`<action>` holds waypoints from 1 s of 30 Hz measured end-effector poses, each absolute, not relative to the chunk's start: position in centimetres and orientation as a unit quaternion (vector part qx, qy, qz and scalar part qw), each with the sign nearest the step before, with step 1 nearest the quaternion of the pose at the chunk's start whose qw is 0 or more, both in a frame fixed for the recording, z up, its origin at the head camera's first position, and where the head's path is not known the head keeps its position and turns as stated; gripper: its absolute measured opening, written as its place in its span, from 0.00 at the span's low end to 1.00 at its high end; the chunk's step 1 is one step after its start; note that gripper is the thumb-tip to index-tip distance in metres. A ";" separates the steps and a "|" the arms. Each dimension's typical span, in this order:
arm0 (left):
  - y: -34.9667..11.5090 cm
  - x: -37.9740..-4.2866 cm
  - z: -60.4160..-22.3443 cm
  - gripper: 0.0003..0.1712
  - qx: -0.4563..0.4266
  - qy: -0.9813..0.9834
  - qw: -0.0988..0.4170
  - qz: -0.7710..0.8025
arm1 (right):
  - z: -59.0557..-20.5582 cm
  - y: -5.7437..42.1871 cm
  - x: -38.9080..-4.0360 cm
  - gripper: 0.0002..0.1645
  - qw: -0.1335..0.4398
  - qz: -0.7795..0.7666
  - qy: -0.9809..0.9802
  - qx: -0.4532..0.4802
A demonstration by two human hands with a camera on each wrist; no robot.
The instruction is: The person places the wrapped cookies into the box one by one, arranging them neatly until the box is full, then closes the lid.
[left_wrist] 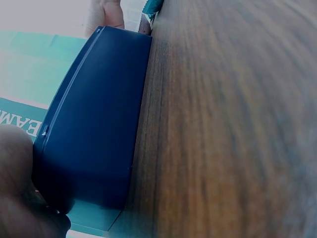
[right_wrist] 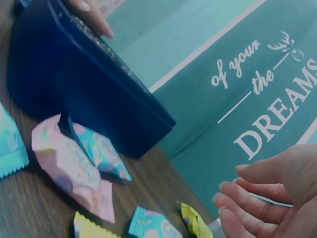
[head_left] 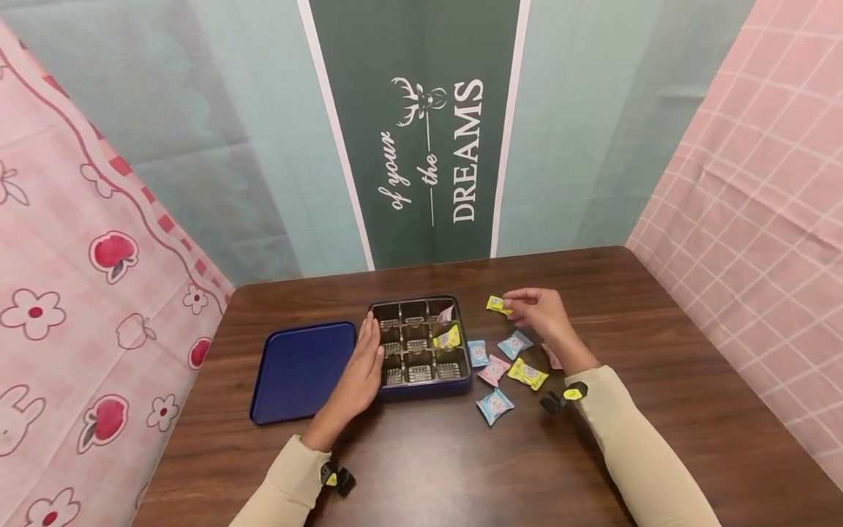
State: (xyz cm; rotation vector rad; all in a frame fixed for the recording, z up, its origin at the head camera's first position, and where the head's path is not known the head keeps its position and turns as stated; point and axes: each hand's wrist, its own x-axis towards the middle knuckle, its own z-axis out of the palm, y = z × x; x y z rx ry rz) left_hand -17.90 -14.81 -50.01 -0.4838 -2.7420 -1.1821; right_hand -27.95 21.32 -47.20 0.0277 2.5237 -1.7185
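Observation:
A dark blue box (head_left: 421, 394) with a divided plastic tray stands on the table. My left hand (head_left: 362, 366) rests along its left side, fingers fairly straight. A yellow wrapped candy (head_left: 448, 337) lies in the middle compartment of the right column, and a pink one (head_left: 445, 315) in the far right compartment. Right of the box, my right hand (head_left: 543, 315) reaches over another yellow wrapped candy (head_left: 497, 304). In the right wrist view, the fingers of the right hand (right_wrist: 270, 198) are loosely bent, with the yellow candy (right_wrist: 195, 220) just beyond their tips.
A blue lid (head_left: 303, 373) lies left of the box. Several blue, pink and yellow wrapped candies lie scattered to its right, among them a blue candy (head_left: 495, 406), a pink candy (head_left: 494, 370) and a yellow candy (head_left: 527, 373). Curtains hang behind and beside the table.

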 end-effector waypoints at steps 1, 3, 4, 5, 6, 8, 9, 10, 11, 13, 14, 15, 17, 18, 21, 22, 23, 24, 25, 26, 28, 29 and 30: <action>-14.8 -17.9 -50.0 0.32 -0.160 -0.905 0.060 -0.390 | -47.3 21.3 -28.0 0.17 0.039 -0.560 0.827 0.010; -14.8 -17.9 -49.9 0.32 -0.161 -0.905 0.061 -0.390 | -47.4 21.4 -28.0 0.17 0.031 -0.552 0.833 0.013; -14.8 -17.9 -49.9 0.33 -0.162 -0.904 0.061 -0.390 | -47.4 21.4 -28.0 0.16 0.027 -0.548 0.836 0.016; -14.8 -18.0 -49.9 0.33 -0.163 -0.904 0.060 -0.390 | -47.5 21.4 -28.0 0.16 0.024 -0.544 0.838 0.020; -14.8 -18.0 -49.9 0.33 -0.164 -0.904 0.060 -0.390 | -47.5 21.4 -28.0 0.16 0.020 -0.540 0.841 0.024; -14.8 -18.0 -49.9 0.33 -0.165 -0.904 0.059 -0.391 | -47.6 21.5 -28.0 0.16 0.012 -0.529 0.848 0.023; -14.8 -18.0 -49.9 0.33 -0.165 -0.904 0.059 -0.391 | -47.7 21.5 -28.0 0.16 0.007 -0.523 0.852 0.021; -14.8 -18.0 -49.9 0.32 -0.165 -0.904 0.060 -0.390 | -47.7 21.5 -28.0 0.17 0.001 -0.519 0.855 0.019; -14.8 -18.0 -49.9 0.32 -0.165 -0.904 0.061 -0.390 | -47.8 21.5 -28.0 0.16 -0.005 -0.513 0.858 0.017; -14.8 -18.0 -49.9 0.32 -0.163 -0.904 0.061 -0.390 | -48.0 21.5 -28.1 0.16 -0.021 -0.500 0.866 0.012; -14.8 -18.0 -49.9 0.32 -0.162 -0.904 0.061 -0.390 | -48.1 21.5 -28.2 0.16 -0.029 -0.492 0.870 0.010; -14.8 -18.0 -49.9 0.32 -0.161 -0.905 0.061 -0.390 | -48.3 21.5 -28.2 0.16 -0.038 -0.484 0.874 0.008; -14.8 -17.9 -49.9 0.32 -0.159 -0.905 0.059 -0.390 | -48.5 21.4 -28.3 0.16 -0.049 -0.474 0.879 0.008; -14.8 -17.9 -49.9 0.32 -0.159 -0.905 0.059 -0.391 | -48.7 21.4 -28.4 0.17 -0.052 -0.471 0.881 0.008; -14.8 -17.9 -49.9 0.32 -0.157 -0.905 0.058 -0.391 | -49.2 21.5 -28.6 0.18 -0.052 -0.471 0.880 0.009; -14.7 -17.8 -49.9 0.32 -0.156 -0.905 0.058 -0.391 | -49.3 21.5 -28.7 0.19 -0.047 -0.473 0.880 0.011; -14.7 -17.8 -49.9 0.32 -0.155 -0.905 0.058 -0.391 | -49.4 21.5 -28.7 0.19 -0.046 -0.472 0.880 0.009; -14.7 -17.8 -49.8 0.32 -0.155 -0.905 0.058 -0.391 | -49.5 21.5 -28.7 0.20 -0.044 -0.471 0.881 0.009; -14.7 -17.8 -49.8 0.32 -0.155 -0.905 0.058 -0.392 | -49.5 21.5 -28.7 0.20 -0.042 -0.469 0.882 0.008; -14.7 -17.8 -49.8 0.32 -0.154 -0.905 0.058 -0.392 | -49.6 21.5 -28.8 0.21 -0.039 -0.466 0.884 0.007; -14.8 -17.8 -49.8 0.32 -0.155 -0.905 0.058 -0.392 | -49.6 21.4 -28.8 0.22 -0.034 -0.458 0.888 0.004; -14.8 -17.8 -49.8 0.32 -0.155 -0.905 0.058 -0.392 | -49.6 21.4 -28.8 0.22 -0.032 -0.454 0.891 0.001; -14.8 -17.8 -49.9 0.32 -0.156 -0.905 0.058 -0.392 | -49.7 21.4 -28.9 0.23 -0.028 -0.450 0.893 -0.001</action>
